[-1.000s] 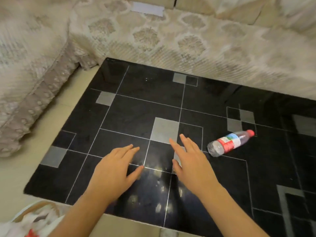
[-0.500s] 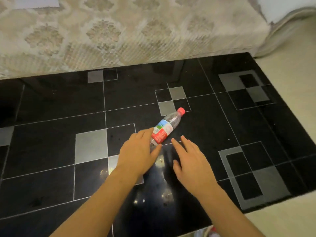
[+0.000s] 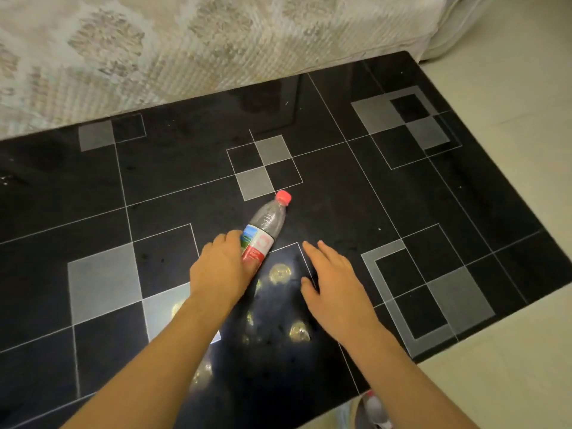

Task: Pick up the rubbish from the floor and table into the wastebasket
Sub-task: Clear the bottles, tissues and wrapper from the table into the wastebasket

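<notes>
We see a plastic bottle (image 3: 265,230) lying on its side on the black glossy table (image 3: 418,196), about in the middle of it. The bottle is clear and looks empty, with a red cap (image 3: 283,196) that points away from us and a little to the right. Around its body there is a label (image 3: 256,245), which is green and blue at the top, white in the middle and red at the lower end.

Our left hand (image 3: 221,270) lies over the lower part of the bottle, with the fingers curled around its left side, so it grips the bottle. The bottom of the bottle is hidden under this hand. Our right hand (image 3: 335,281) is just beside the bottle, apart from it, with the fingers straight and spread, holding nothing; it hovers over the table or rests on it, we cannot tell which.

Behind the table stands a sofa (image 3: 185,48) with a patterned beige cover, cut off by the top edge. At the bottom edge, below the table, there is something white and red (image 3: 374,410), maybe a wastebasket with rubbish, but it is mostly cut off and blurred. The pale floor (image 3: 510,394) shows at the right.
</notes>
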